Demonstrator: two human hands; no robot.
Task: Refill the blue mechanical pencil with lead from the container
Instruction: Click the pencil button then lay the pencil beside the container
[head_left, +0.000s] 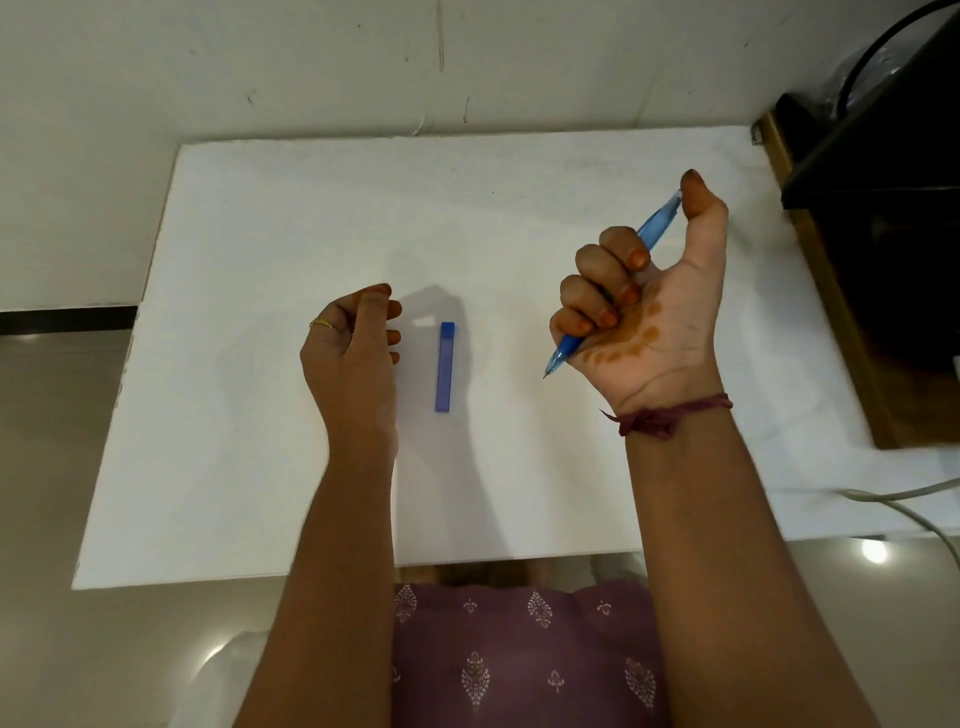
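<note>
Your right hand is raised above the right side of the white board, palm turned up toward you, with the fingers curled tight around the blue mechanical pencil. The pencil runs diagonally through your fist: its writing tip pokes out at the near-left, pointing down toward the board, and its cap end sticks out at the far-right, where your thumb rests against it. Whether the cap is on or already pulled off is too small to tell.

Your left hand hovers over the middle of the board with its fingers loosely bent and nothing between them. It sits just left of the blue lead container, close to it but not touching.

The container lies flat on the board, long side running near to far, between your two hands. Its lid end looks closed, though that detail is small.

Judged from this, you are at the very start. The pencil is in hand, which is the only step that looks done. The container is not yet picked up or opened, no lead is visible anywhere, and nothing has gone into the pencil barrel. Left for you: clear the cap end of the pencil, lift and open the container, tip out a lead, feed it into the barrel and close the pencil up.
</note>
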